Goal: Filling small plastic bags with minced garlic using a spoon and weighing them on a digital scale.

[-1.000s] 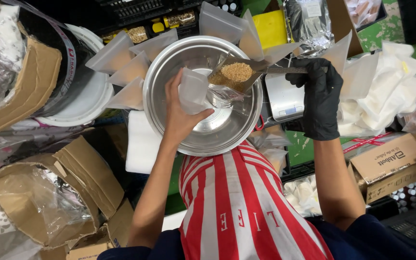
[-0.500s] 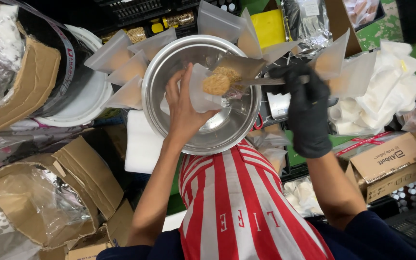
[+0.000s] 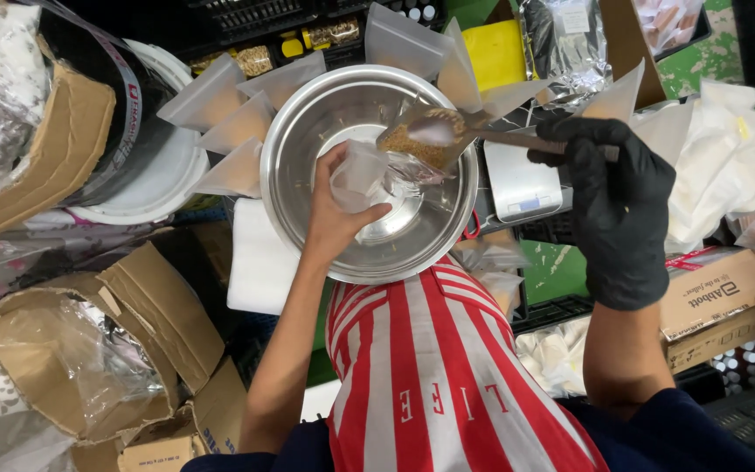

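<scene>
Plastic bag (image 3: 362,175), frame centre over the steel bowl (image 3: 308,140), is being pinched open by the bare left hand (image 3: 335,217). Rightward, the gloved right hand (image 3: 615,197) is gripping a spoon (image 3: 434,133), now tipping brown granules (image 3: 417,147) bagward, having swung nearer; filling is proceeding.

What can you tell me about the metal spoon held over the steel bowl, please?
The spoon looks like plain shiny metal, with a rounded bowl and a long flat handle. It lies roughly level, heaped with brown, grainy material. The right hand, in a black glove, holds the handle's end. Its loaded end hovers above the steel bowl, right at the small clear bag that the bare left hand holds.
</scene>
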